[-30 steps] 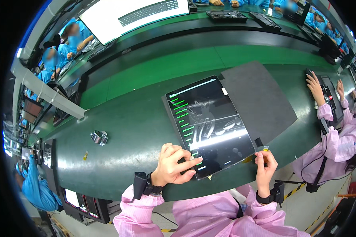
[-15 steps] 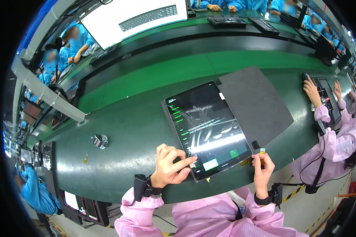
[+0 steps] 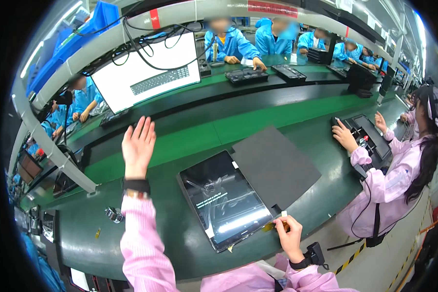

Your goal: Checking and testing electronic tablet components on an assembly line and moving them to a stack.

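Observation:
A tablet (image 3: 225, 194) with a dark, glossy screen under wrinkled clear film lies on the green bench, a few short lines of light text on it. My left hand (image 3: 138, 147) is raised beyond the tablet's left side, palm showing, fingers stretched out, holding nothing. At the tablet's near right corner, my right hand (image 3: 290, 237) pinches a small white-and-yellow tab (image 3: 283, 214) between thumb and finger. Its exact kind is too small to tell. Touching the tablet's right edge is a flat dark grey sheet (image 3: 277, 168).
A small round metal object (image 3: 114, 214) sits on the bench at left. Behind stand a monitor (image 3: 148, 73) on a dark ledge and several black devices (image 3: 246, 76). At right, a co-worker in pink (image 3: 394, 170) handles a black fixture (image 3: 372, 138). A grey post (image 3: 58, 146) rises at left.
My left hand has left the tablet's near left edge and moved up and away, fingers now spread. The screen's green text column and bright blocks are gone. My view has tilted up.

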Tool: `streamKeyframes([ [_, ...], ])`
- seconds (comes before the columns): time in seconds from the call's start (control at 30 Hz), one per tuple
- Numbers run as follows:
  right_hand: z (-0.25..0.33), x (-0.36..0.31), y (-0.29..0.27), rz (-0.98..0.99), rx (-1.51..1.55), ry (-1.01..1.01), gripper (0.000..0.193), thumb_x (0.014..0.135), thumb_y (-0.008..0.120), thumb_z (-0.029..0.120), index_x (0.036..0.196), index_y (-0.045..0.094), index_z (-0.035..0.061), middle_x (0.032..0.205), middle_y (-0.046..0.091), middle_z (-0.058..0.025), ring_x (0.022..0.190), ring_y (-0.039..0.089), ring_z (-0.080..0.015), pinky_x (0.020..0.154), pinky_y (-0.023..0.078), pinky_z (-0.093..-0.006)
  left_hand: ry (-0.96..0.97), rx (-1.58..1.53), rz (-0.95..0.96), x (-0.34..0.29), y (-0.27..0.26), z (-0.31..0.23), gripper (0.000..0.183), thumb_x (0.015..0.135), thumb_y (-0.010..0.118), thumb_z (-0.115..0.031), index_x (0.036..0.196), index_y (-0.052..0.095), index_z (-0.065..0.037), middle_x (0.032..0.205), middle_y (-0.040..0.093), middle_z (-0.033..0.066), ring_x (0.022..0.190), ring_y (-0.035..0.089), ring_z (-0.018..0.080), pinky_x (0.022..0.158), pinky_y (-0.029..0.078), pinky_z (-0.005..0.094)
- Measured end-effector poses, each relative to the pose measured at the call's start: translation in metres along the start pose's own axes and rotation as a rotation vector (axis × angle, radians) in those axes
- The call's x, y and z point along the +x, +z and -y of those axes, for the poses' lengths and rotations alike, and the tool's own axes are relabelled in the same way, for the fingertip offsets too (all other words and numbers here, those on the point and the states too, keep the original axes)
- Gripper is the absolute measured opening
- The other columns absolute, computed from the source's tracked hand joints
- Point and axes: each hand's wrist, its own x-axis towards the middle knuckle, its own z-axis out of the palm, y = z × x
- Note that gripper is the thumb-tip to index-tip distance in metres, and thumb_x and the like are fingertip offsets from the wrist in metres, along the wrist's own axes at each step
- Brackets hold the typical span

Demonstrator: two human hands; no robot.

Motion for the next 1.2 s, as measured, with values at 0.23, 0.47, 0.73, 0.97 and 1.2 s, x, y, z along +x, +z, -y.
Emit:
streamKeyframes([
  [0.23,0.001,0.004,-0.005,-0.026,0.000,0.008,0.010,0.084,0.058,0.004,0.077,0.061,-0.0026,0.067,0.060,-0.0047,0.057,0.055,-0.0085,0.052,0.041,-0.0218,0.215,0.329,-0.283,0.066,0.068,0.022,0.043,0.096,0.032,-0.032,0.124,0.047,-0.003,0.125,0.055,0.0084,0.105,0.054,0.0210,0.083,0.040,0.0336],
  [0.47,-0.015,0.006,0.000,-0.048,0.187,0.035,0.009,0.084,0.058,0.002,0.077,0.060,-0.0036,0.071,0.060,-0.0063,0.057,0.053,-0.0086,0.051,0.039,-0.0216,1.574,1.994,0.478,-0.050,0.039,0.042,0.027,0.067,0.057,0.000,0.093,0.060,-0.006,0.090,0.058,0.0080,0.085,0.055,0.0260,0.080,0.038,0.0404],
  [0.73,0.005,0.048,-0.008,-0.069,0.106,-0.063,0.009,0.086,0.055,0.004,0.080,0.059,-0.0021,0.077,0.062,-0.0087,0.070,0.057,-0.0141,0.069,0.044,-0.0275,0.857,1.887,0.065,-0.095,-0.061,0.083,0.022,0.086,0.052,-0.010,0.107,0.058,-0.005,0.104,0.060,0.0108,0.100,0.053,0.0270,0.086,0.038,0.0369],
  [0.97,-0.009,0.062,0.002,-0.039,-0.032,-0.117,0.018,0.091,0.048,0.010,0.086,0.062,-0.0012,0.096,0.063,-0.0130,0.075,0.057,-0.0171,0.078,0.043,-0.0313,0.599,1.781,0.109,-0.085,-0.067,0.096,0.034,0.094,0.043,-0.020,0.122,0.053,-0.004,0.121,0.054,0.0132,0.116,0.048,0.0274,0.099,0.033,0.0376],
  [1.2,-0.010,0.060,0.005,-0.025,-0.015,-0.096,0.018,0.091,0.048,0.010,0.086,0.061,-0.0018,0.098,0.063,-0.0131,0.074,0.057,-0.0164,0.075,0.044,-0.0302,0.704,1.900,0.151,-0.088,-0.065,0.096,0.033,0.094,0.044,-0.020,0.123,0.054,-0.008,0.133,0.045,0.0118,0.125,0.038,0.0299,0.103,0.028,0.0413],
])
